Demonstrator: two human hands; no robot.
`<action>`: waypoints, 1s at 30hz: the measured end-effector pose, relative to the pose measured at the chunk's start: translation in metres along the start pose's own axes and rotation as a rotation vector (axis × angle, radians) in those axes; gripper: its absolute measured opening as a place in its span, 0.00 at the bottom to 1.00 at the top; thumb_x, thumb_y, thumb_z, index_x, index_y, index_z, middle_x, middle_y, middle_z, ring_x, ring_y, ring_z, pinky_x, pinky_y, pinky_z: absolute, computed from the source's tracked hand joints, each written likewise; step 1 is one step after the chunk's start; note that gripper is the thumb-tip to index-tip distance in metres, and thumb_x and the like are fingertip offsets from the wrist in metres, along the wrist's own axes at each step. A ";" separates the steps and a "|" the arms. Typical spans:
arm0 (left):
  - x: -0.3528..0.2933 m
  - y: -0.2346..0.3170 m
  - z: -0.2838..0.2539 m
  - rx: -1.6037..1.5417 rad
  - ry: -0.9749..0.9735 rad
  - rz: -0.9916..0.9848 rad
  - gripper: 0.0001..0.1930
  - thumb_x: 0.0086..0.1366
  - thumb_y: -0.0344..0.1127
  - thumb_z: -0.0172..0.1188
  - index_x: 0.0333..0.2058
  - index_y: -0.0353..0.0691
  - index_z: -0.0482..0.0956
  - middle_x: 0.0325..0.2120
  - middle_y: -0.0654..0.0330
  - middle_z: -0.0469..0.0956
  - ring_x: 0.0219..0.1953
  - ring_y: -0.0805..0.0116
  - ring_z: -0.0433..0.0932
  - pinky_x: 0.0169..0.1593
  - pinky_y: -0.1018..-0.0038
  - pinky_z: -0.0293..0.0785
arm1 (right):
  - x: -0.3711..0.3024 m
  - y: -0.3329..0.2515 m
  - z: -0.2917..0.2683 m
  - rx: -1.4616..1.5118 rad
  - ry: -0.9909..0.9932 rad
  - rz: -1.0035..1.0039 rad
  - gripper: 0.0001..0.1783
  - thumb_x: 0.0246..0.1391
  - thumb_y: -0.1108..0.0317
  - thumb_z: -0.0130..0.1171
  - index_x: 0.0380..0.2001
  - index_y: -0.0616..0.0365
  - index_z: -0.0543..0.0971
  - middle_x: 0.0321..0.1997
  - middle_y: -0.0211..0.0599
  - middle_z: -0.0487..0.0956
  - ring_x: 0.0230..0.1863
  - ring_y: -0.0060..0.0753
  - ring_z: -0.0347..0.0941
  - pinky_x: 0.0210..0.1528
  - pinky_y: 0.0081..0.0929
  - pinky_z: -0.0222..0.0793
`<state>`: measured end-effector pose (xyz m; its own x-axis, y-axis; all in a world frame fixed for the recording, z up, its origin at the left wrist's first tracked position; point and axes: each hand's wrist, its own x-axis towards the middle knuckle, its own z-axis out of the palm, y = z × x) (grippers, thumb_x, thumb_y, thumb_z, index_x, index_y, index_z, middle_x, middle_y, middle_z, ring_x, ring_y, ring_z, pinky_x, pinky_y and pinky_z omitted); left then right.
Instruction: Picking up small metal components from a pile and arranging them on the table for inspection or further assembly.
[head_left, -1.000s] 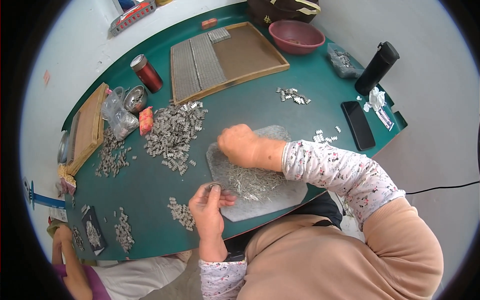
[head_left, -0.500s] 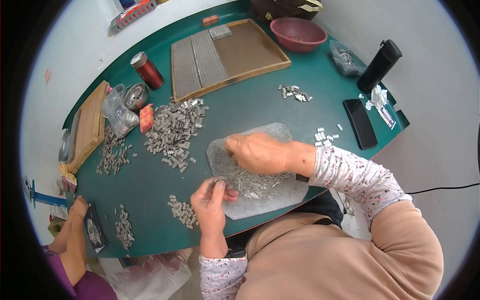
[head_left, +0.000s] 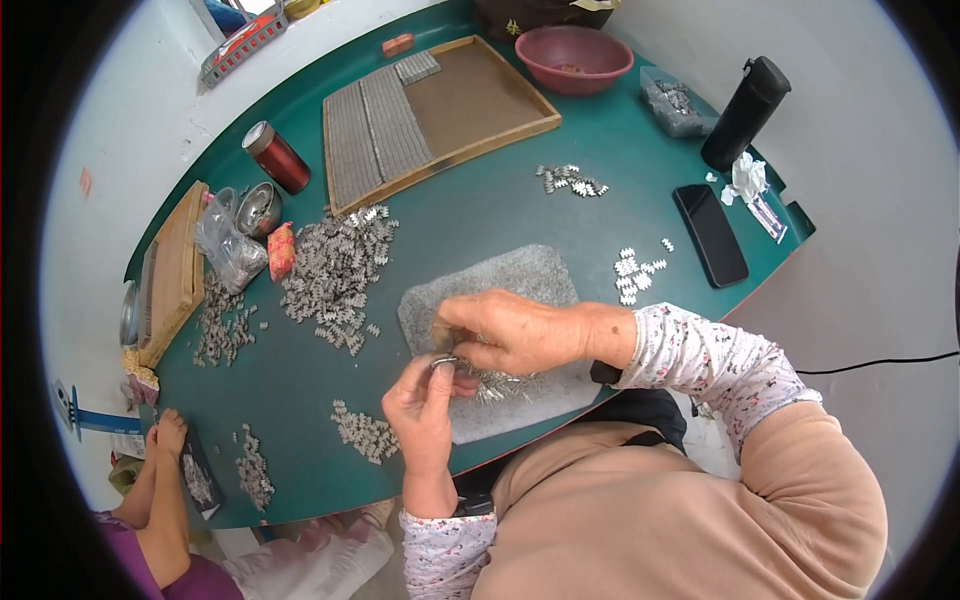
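I have the left hand [head_left: 420, 400] pinching a small, curved, silvery metal piece [head_left: 443, 360] between thumb and forefinger, above the near-left part of a grey, felt-like mat [head_left: 545, 270]. Just beside it, the right hand [head_left: 525, 335] bends its fingers in toward the piece; its fingertips are poorly visible to me, so I cannot tell whether they grip anything. Below my hands, thin silvery metal pins [head_left: 505, 388] lie heaped on the mat, and a small heap of grey, zigzag-edged metal pieces [head_left: 365, 432] sits left of it on the green tabletop [head_left: 290, 400].
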<state>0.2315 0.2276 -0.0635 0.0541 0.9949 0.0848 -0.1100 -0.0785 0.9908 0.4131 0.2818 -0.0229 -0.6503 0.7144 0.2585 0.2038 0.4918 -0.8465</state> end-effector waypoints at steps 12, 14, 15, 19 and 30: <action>-0.004 0.006 -0.001 0.054 -0.054 0.008 0.07 0.65 0.27 0.56 0.37 0.27 0.77 0.27 0.57 0.78 0.27 0.70 0.80 0.31 0.77 0.78 | -0.005 -0.004 0.000 0.060 -0.006 0.038 0.08 0.50 0.78 0.54 0.35 0.64 0.71 0.31 0.46 0.77 0.34 0.46 0.76 0.36 0.37 0.71; -0.003 0.006 -0.001 0.057 -0.065 0.005 0.06 0.65 0.26 0.56 0.36 0.27 0.78 0.28 0.57 0.78 0.27 0.70 0.80 0.31 0.77 0.78 | -0.006 -0.003 0.000 0.047 -0.013 0.055 0.08 0.50 0.78 0.54 0.35 0.64 0.71 0.32 0.46 0.78 0.34 0.47 0.77 0.36 0.36 0.71; -0.003 0.005 0.000 0.059 -0.075 0.003 0.06 0.65 0.25 0.56 0.36 0.27 0.78 0.28 0.57 0.78 0.27 0.70 0.80 0.31 0.77 0.79 | -0.006 -0.002 0.000 0.047 -0.011 0.056 0.08 0.50 0.78 0.54 0.35 0.64 0.71 0.32 0.46 0.78 0.34 0.47 0.77 0.36 0.36 0.71; -0.004 0.001 -0.002 0.112 -0.068 0.059 0.05 0.65 0.24 0.55 0.36 0.27 0.77 0.24 0.58 0.78 0.25 0.70 0.79 0.29 0.77 0.78 | -0.009 0.000 0.004 -0.088 0.021 -0.071 0.09 0.47 0.79 0.55 0.34 0.64 0.70 0.32 0.48 0.76 0.34 0.52 0.75 0.35 0.40 0.70; -0.009 0.011 -0.001 0.113 -0.229 -0.115 0.04 0.64 0.25 0.56 0.31 0.29 0.77 0.21 0.59 0.76 0.21 0.71 0.78 0.23 0.80 0.73 | -0.039 -0.006 0.026 -0.137 0.225 -0.069 0.11 0.47 0.76 0.60 0.33 0.62 0.70 0.29 0.45 0.71 0.33 0.52 0.72 0.33 0.41 0.70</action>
<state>0.2291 0.2182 -0.0537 0.2838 0.9587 -0.0197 0.0207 0.0144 0.9997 0.4184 0.2379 -0.0397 -0.4900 0.7622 0.4231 0.2718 0.5947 -0.7566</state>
